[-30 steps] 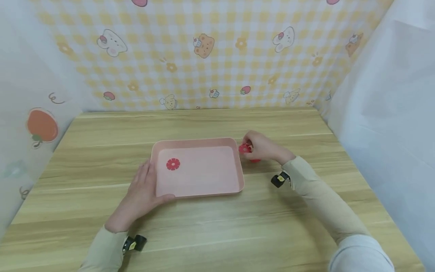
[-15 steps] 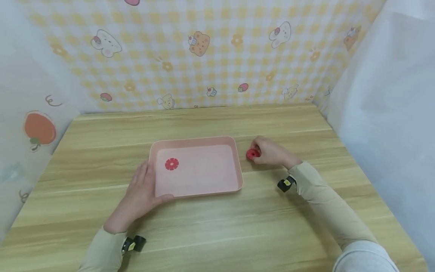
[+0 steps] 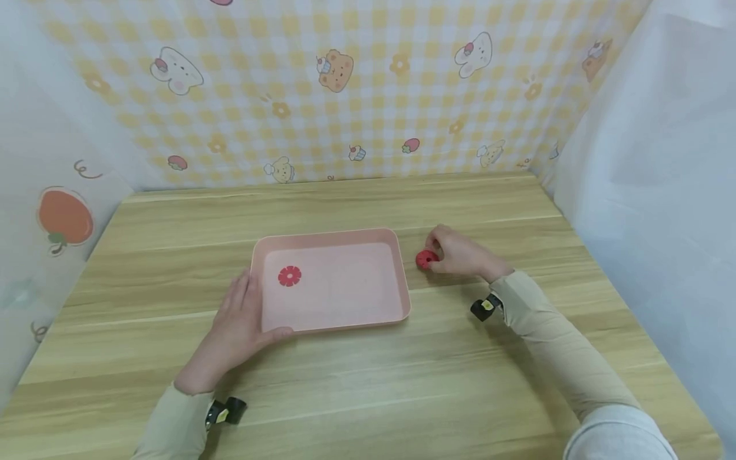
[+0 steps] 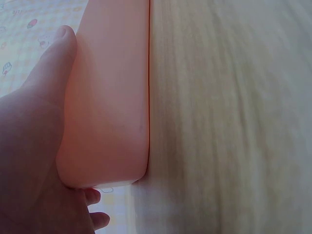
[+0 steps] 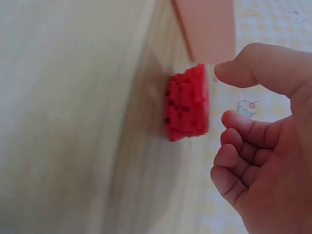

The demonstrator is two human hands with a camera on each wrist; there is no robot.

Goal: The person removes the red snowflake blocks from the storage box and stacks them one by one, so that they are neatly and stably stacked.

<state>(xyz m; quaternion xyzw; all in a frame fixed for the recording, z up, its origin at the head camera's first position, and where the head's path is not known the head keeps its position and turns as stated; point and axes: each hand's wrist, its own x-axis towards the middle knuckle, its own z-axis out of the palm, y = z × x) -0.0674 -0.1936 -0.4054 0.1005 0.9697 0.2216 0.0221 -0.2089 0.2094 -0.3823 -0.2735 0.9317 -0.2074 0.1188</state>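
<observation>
A shallow pink tray (image 3: 333,319) lies on the table with one red notched flower-shaped disc (image 3: 290,276) inside, towards its left. My left hand (image 3: 238,322) rests at the tray's front left corner, fingers straight along the left side and thumb along the front rim. Just right of the tray, a stack of red notched discs (image 5: 187,105) stands on the wood. My right hand (image 3: 460,254) is right at this stack. In the right wrist view its thumb and index finger are parted beside the top disc, the other fingers loosely bent, nothing between them.
The wood-grain table (image 3: 356,396) runs back to a yellow checked cloth (image 3: 379,96) printed with cartoon animals. White sheets close off both sides, such as the right sheet (image 3: 650,191). Each wrist wears a small black camera.
My right hand has moved right, from beside the tray's edge to the stack, and released the red disc it held. My left hand keeps its place on the tray.
</observation>
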